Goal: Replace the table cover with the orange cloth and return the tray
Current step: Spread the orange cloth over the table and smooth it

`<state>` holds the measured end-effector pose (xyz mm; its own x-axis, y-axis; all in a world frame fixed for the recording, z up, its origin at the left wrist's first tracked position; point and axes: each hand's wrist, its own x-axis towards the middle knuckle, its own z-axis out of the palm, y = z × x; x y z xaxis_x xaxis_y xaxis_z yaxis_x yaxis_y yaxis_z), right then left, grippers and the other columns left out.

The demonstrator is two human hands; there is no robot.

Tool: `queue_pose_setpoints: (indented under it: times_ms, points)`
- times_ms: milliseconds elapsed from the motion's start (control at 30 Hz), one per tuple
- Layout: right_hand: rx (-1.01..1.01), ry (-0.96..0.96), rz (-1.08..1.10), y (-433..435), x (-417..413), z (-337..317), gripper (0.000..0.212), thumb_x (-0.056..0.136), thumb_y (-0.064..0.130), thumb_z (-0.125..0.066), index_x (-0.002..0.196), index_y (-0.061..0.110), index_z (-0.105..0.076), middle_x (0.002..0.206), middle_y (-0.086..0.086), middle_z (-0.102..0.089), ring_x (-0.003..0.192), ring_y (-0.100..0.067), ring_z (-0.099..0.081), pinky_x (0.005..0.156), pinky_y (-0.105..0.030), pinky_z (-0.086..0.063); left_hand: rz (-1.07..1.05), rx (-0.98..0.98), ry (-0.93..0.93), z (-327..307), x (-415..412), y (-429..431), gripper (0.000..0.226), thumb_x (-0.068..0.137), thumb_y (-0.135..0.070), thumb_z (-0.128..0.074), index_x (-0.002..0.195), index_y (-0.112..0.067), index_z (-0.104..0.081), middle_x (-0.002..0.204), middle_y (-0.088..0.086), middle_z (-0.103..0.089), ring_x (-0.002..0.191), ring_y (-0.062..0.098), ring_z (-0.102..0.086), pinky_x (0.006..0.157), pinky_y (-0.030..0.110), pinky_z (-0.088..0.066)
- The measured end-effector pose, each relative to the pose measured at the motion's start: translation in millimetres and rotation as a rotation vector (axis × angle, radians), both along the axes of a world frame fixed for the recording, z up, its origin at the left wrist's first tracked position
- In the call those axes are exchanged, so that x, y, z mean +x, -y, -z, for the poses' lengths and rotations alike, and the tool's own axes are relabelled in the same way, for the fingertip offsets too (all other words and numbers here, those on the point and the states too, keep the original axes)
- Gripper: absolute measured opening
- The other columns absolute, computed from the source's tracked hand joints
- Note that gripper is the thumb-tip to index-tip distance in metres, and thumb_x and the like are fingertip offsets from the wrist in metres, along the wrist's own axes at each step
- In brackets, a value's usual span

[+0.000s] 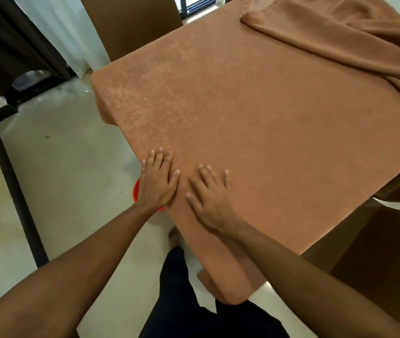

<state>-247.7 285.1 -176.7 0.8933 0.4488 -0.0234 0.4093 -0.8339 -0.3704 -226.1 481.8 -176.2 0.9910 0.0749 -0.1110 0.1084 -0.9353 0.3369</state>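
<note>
An orange cloth (255,113) lies spread flat over the square table and hangs down over its near and left edges. A second length of the same orange fabric (345,37) sits bunched and folded at the far right corner. My left hand (158,179) rests flat on the cloth at the near left edge, fingers straight. My right hand (210,191) lies flat on the cloth just to its right, fingers spread. Neither hand holds anything. No tray is in view.
A red round object (136,191) on the floor shows partly below my left hand. A brown chair back (133,23) stands beyond the table, and another brown chair (384,252) is at the near right. Curtains (23,32) hang at the far left over pale floor tiles.
</note>
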Motion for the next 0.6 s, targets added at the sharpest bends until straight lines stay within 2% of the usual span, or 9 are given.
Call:
queue_pose_setpoints:
  times_ms: [67,167,300,433,600]
  points:
    - [-0.028,-0.001,0.111,-9,51,1,0.054,0.102,0.052,-0.040,0.147,0.025,-0.049,0.162,-0.009,-0.034,0.151,-0.028,-0.026,0.120,-0.061,-0.012,0.046,-0.001,-0.007,3,28,-14,0.061,0.103,-0.044,-0.039,0.157,-0.016,-0.027,0.165,0.010,-0.018,0.153,0.029,-0.010,0.123,0.047,-0.005]
    - [-0.109,-0.072,0.198,-28,112,1,0.059,0.103,0.056,-0.033,0.155,0.027,-0.037,0.167,-0.007,-0.022,0.155,-0.027,-0.015,0.121,-0.061,-0.006,0.108,0.000,-0.008,6,68,-32,0.063,0.102,-0.047,-0.039,0.157,-0.019,-0.025,0.166,0.009,-0.015,0.153,0.029,-0.009,0.123,0.048,-0.005]
    - [-0.113,-0.096,0.220,-79,167,-1,0.060,0.103,0.058,-0.028,0.156,0.031,-0.032,0.169,-0.004,-0.016,0.156,-0.025,-0.010,0.121,-0.063,-0.002,0.092,0.019,-0.010,9,124,-76,0.066,0.101,-0.052,-0.035,0.158,-0.020,-0.022,0.166,0.010,-0.012,0.154,0.028,-0.007,0.124,0.049,-0.003]
    - [-0.108,-0.051,0.296,-130,188,5,0.058,0.102,0.059,-0.028,0.153,0.033,-0.035,0.168,-0.004,-0.019,0.155,-0.026,-0.012,0.121,-0.064,-0.004,0.066,0.074,-0.023,9,179,-139,0.068,0.100,-0.057,-0.030,0.158,-0.021,-0.020,0.166,0.012,-0.011,0.153,0.030,-0.008,0.123,0.049,-0.003]
    - [-0.117,0.008,0.353,-134,183,10,0.056,0.102,0.060,-0.031,0.153,0.035,-0.035,0.167,-0.001,-0.021,0.155,-0.025,-0.014,0.123,-0.060,-0.008,-0.083,0.097,-0.100,4,234,-195,0.074,0.099,-0.064,-0.018,0.160,-0.024,-0.004,0.167,0.011,0.004,0.154,0.028,0.007,0.122,0.047,0.007]
